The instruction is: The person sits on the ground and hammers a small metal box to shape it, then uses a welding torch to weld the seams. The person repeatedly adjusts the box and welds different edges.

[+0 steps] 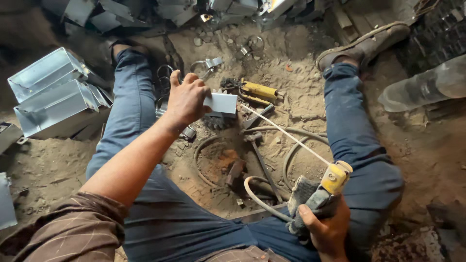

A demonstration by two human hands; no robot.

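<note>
Your left hand (187,99) pinches a small flat grey metal piece (222,103); your fingers (200,90) are curled shut over its near end, and the rest of it sticks out past your fingertips. Your right hand (325,228) is wrapped tightly around a rag-covered electrode holder (315,191) with a yellow head. A thin white welding rod (286,133) runs from that head up to the metal piece, and its tip appears to meet the piece just beyond your left fingertips. Below the piece, between your legs, a hammer (259,157) and wire rings (218,160) lie on the dirt floor (427,150). Beyond your left knuckles lie yellow-handled pliers (257,90). Off to the outer side of your left hand, folded sheet-metal boxes (56,94) are stacked.
</note>
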